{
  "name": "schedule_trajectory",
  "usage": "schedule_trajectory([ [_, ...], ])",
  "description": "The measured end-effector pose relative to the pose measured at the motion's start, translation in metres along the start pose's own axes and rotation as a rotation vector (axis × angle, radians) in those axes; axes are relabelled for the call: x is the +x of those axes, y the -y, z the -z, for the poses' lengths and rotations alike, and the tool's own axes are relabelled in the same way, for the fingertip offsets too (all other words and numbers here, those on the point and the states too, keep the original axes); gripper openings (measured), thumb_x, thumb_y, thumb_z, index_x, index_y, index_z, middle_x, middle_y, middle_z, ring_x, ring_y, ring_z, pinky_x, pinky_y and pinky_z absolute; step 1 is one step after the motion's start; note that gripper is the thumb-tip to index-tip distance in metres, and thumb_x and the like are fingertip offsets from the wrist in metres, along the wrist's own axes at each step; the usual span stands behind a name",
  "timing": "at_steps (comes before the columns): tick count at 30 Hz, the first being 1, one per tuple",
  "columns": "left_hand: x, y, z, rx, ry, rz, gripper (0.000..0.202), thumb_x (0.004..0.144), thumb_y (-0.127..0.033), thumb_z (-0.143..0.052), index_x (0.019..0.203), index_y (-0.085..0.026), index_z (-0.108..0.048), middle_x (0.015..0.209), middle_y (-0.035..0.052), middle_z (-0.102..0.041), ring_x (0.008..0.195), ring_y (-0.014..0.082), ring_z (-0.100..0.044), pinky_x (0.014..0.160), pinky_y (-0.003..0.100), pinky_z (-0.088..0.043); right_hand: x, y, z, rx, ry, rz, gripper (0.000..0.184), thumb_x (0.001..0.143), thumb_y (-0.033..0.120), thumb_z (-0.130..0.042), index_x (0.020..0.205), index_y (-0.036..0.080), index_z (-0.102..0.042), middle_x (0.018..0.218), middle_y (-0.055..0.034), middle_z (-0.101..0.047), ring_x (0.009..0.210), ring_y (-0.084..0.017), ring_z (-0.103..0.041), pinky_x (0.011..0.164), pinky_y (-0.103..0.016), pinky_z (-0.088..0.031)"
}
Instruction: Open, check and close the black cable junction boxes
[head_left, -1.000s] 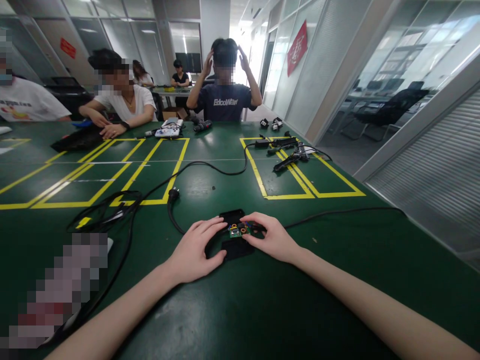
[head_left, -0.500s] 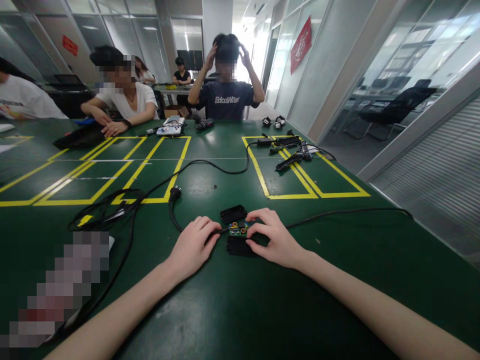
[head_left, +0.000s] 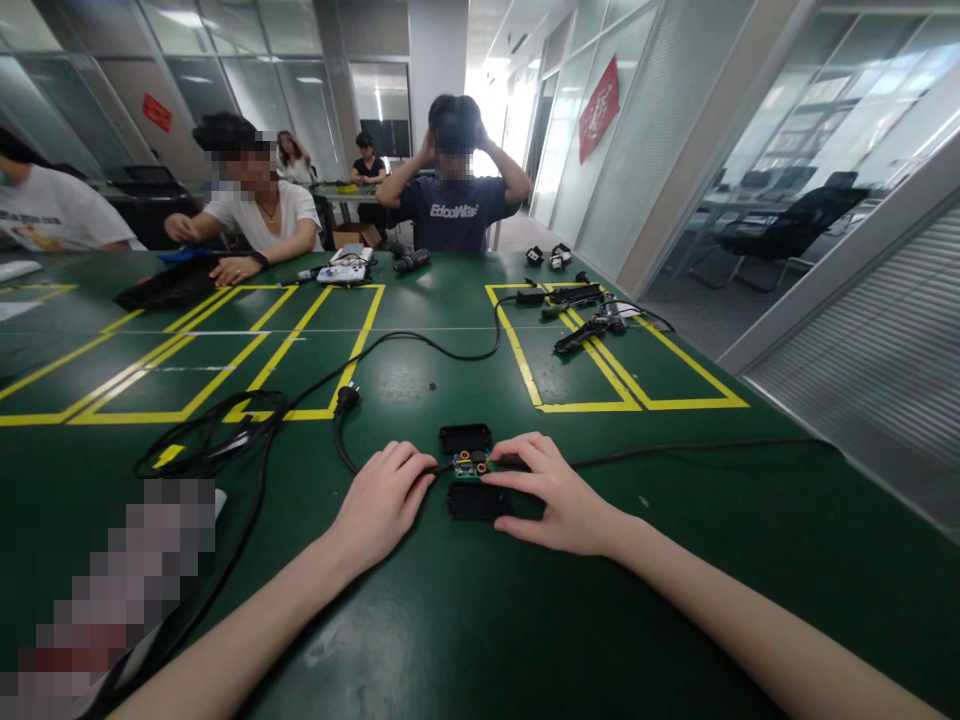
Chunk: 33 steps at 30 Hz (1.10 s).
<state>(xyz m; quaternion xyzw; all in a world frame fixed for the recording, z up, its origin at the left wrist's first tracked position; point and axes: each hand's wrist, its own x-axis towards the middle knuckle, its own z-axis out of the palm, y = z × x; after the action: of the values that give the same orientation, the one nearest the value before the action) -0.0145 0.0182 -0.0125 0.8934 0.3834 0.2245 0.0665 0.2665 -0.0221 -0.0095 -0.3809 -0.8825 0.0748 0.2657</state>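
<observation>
A small green circuit board [head_left: 471,465] with coiled parts lies on the green table between two black casing halves, one beyond it [head_left: 465,438] and one nearer me [head_left: 474,501]. My left hand [head_left: 382,503] rests left of the board, fingers curled down on the black cable [head_left: 341,440] that runs into it. My right hand [head_left: 555,495] lies on the right side, fingertips touching the board and the nearer casing half. What the fingers pinch is hidden.
A tangle of black cable [head_left: 217,435] and a plug [head_left: 346,397] lie to the left. Yellow tape boxes [head_left: 570,350] mark the table. Tools [head_left: 589,325] lie at the far right. Several people sit at the far edge, one [head_left: 457,205] with hands on head.
The camera tipped slightly, shifting the view. My left hand slid off the casing onto the cable. The nearer casing half now sits squarely below the board under my right fingers.
</observation>
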Motion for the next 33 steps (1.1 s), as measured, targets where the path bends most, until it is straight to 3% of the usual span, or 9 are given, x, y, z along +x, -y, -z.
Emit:
schedule_trajectory([
  [6, 0.001, 0.002, 0.000, 0.004, 0.003, 0.001, 0.022, 0.106, -0.025, -0.046, 0.110, -0.021, -0.067, 0.099, 0.0066, -0.067, 0.092, 0.0241, -0.061, 0.078, 0.037, -0.052, 0.002, 0.000, -0.005, -0.045, -0.009, -0.026, 0.044, 0.091, 0.030, -0.075, 0.135, 0.028, -0.067, 0.134, -0.0147, -0.062, 0.122, -0.032, -0.056, 0.100, -0.055, -0.050],
  [12, 0.002, 0.002, 0.001, 0.002, 0.008, 0.013, 0.021, 0.106, -0.025, -0.046, 0.110, -0.020, -0.067, 0.098, 0.0069, -0.067, 0.094, 0.0249, -0.063, 0.080, 0.039, -0.053, 0.002, -0.002, 0.003, -0.003, -0.105, -0.072, 0.033, 0.096, 0.026, -0.065, 0.129, 0.023, -0.066, 0.126, -0.0143, -0.064, 0.117, -0.030, -0.059, 0.096, -0.051, -0.054],
  [17, 0.002, 0.004, 0.001, -0.099, -0.039, 0.058, 0.022, 0.106, -0.026, -0.044, 0.110, -0.021, -0.066, 0.103, 0.0062, -0.066, 0.094, 0.0217, -0.066, 0.084, 0.036, -0.056, 0.000, -0.018, 0.004, -0.016, -0.080, -0.196, 0.014, 0.098, 0.021, -0.059, 0.105, 0.022, -0.071, 0.108, -0.0107, -0.068, 0.100, -0.028, -0.063, 0.086, -0.048, -0.057],
  [23, 0.002, 0.003, 0.003, -0.118, -0.054, 0.076, 0.023, 0.106, -0.028, -0.044, 0.108, -0.022, -0.065, 0.102, 0.0050, -0.067, 0.095, 0.0216, -0.068, 0.084, 0.035, -0.057, -0.001, -0.021, 0.003, -0.019, -0.085, -0.201, 0.016, 0.103, 0.022, -0.053, 0.106, 0.024, -0.069, 0.101, -0.0084, -0.071, 0.095, -0.025, -0.066, 0.082, -0.042, -0.057],
  [33, 0.001, -0.005, 0.014, -0.281, -0.061, 0.069, 0.022, 0.104, -0.029, -0.045, 0.107, -0.021, -0.066, 0.101, 0.0050, -0.067, 0.092, 0.0207, -0.069, 0.081, 0.034, -0.055, -0.004, -0.014, 0.008, 0.055, -0.112, -0.187, 0.018, 0.104, 0.025, -0.050, 0.103, 0.020, -0.066, 0.080, -0.0023, -0.064, 0.065, -0.016, -0.060, 0.060, -0.028, -0.045],
])
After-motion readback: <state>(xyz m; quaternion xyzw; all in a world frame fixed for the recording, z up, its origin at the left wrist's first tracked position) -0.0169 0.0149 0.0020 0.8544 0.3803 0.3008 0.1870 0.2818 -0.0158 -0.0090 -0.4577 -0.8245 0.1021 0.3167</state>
